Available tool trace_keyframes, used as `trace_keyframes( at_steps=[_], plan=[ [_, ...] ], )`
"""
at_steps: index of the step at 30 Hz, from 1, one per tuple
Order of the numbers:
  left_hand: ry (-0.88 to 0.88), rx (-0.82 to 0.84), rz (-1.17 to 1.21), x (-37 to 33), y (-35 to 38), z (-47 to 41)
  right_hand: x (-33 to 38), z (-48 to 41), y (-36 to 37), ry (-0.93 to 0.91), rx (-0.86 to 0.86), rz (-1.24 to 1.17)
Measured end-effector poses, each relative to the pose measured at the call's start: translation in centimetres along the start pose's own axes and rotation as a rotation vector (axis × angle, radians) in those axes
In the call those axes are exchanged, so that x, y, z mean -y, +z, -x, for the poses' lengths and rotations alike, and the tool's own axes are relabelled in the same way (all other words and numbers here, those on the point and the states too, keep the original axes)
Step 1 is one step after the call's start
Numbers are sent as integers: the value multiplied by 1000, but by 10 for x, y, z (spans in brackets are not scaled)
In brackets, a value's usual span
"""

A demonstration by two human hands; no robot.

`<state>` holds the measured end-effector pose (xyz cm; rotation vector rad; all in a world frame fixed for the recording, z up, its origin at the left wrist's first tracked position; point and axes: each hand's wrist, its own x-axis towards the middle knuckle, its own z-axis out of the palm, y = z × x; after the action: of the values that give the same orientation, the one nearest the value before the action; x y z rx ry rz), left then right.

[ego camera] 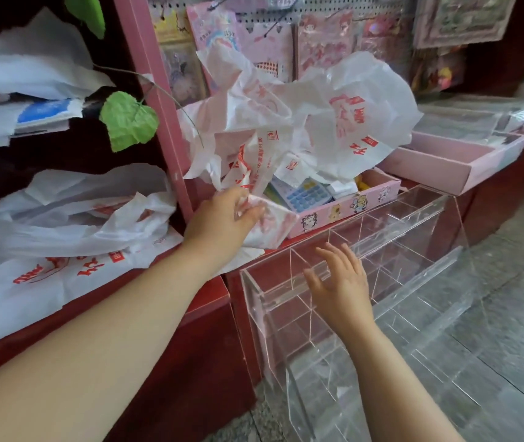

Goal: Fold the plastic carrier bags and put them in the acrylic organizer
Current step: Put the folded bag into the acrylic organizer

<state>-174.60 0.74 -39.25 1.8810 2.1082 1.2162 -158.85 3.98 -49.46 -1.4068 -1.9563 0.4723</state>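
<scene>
A heap of crumpled white carrier bags with red print (pixel 289 116) is piled over a pink tray on the red counter. My left hand (pixel 222 215) grips the lower edge of one bag from that heap. A clear acrylic organizer (pixel 413 250) with several compartments stands against the counter front, and nothing is visible in its compartments. My right hand (pixel 340 285) hovers over its left compartments, fingers spread, holding nothing. More white bags (pixel 79 215) lie on the shelf at the left, some flattened (pixel 37 282).
A pink tray with cartoon stickers (pixel 350 205) holds a calculator and small items under the heap. A larger pink box (pixel 455 157) sits to the right. Pegboard with hanging packets rises behind. A green paper leaf (pixel 127 119) hangs by the pink post. Grey floor lies below.
</scene>
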Motion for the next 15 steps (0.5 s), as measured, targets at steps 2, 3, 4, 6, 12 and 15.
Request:
trace_keyframes(
  at_steps=[2,3,4,6,12,15],
  plan=[
    [-9,174,-91,6,12,-1,-3,2,-1,-7,0,-63],
    [-14,259,-138,10,16,0,-5,3,-1,-18,0,-78],
    [-19,328,-168,13,19,1,-7,3,-2,-36,-5,-84],
    [-39,418,-171,18,23,2,-10,3,-1,-75,-14,-83],
    [-78,541,-62,15,38,2,-11,3,2,-99,-26,-62],
    [-69,550,-128,12,46,2,-13,2,3,-122,-56,-84]
  ],
)
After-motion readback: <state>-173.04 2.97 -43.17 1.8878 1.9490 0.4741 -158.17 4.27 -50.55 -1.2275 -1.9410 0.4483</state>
